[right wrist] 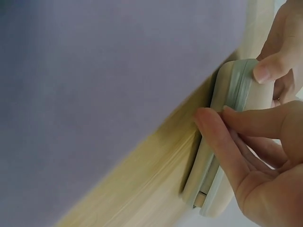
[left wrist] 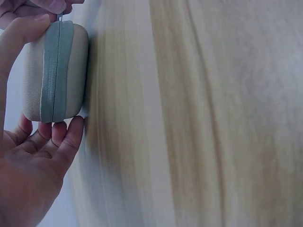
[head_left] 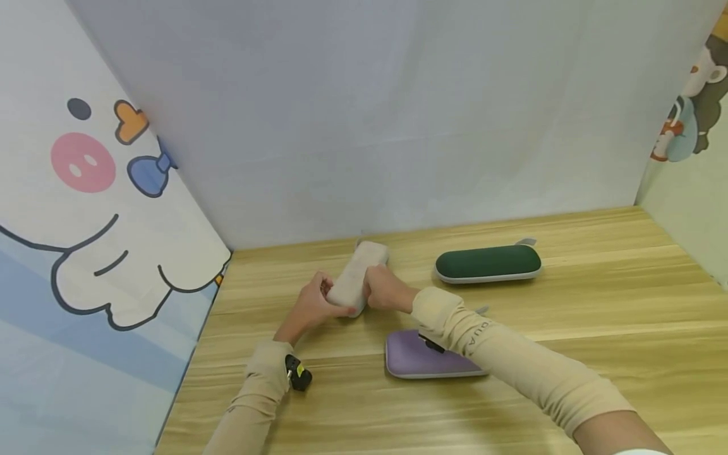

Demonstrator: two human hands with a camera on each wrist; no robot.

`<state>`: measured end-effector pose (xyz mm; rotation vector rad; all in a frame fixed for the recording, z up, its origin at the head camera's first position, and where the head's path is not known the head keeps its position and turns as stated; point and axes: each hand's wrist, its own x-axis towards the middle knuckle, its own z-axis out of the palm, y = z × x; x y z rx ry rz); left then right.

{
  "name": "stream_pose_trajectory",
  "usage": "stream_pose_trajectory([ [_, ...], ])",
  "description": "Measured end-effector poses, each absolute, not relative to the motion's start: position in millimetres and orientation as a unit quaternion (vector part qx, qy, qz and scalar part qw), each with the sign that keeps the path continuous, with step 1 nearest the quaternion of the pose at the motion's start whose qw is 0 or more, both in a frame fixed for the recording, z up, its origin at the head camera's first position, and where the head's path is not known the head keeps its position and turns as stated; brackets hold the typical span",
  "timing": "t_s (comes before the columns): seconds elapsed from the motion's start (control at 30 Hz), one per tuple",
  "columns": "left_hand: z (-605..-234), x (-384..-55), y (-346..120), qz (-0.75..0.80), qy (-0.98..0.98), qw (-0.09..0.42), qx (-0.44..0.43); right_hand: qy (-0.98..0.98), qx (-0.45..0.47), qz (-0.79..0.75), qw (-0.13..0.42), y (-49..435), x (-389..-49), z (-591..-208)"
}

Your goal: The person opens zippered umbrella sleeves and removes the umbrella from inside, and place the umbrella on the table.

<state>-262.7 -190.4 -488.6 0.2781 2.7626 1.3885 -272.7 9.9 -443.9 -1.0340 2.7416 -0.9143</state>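
Note:
A beige zippered case point(head_left: 359, 272) lies on the table in the head view, slanting away toward the back wall. My left hand point(head_left: 313, 304) grips its near end, thumb on one side and fingers on the other. A pale green zipper band point(left wrist: 56, 75) runs round the case, as the left wrist view shows. My right hand point(right wrist: 258, 151) pinches the zipper at the long side between thumb and forefinger; the fingertips hide most of the pull. Toward the far end, in the right wrist view, the zipper edges stand apart in a narrow gap point(right wrist: 201, 198).
A purple case point(head_left: 406, 357) lies under my right forearm, partly covered by the sleeve. Farther back on the right sits a dark green case point(head_left: 488, 262) with a grey tab. A pale wall point(head_left: 398, 126) closes off the table's back edge, and a cartoon-printed panel point(head_left: 114, 253) stands at left.

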Motion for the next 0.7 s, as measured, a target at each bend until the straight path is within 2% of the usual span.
stream_pose_trajectory([
  [0.57,-478.6,-253.8,-178.4,0.394,0.918,-0.004,0.049,0.904,-0.31,-0.29,0.041,12.9,-270.0,-439.1],
  [0.7,-477.1,-251.4,-174.8,0.385,0.922,-0.014,0.04,0.903,-0.313,-0.291,0.029,13.7,-270.3,-440.6],
])
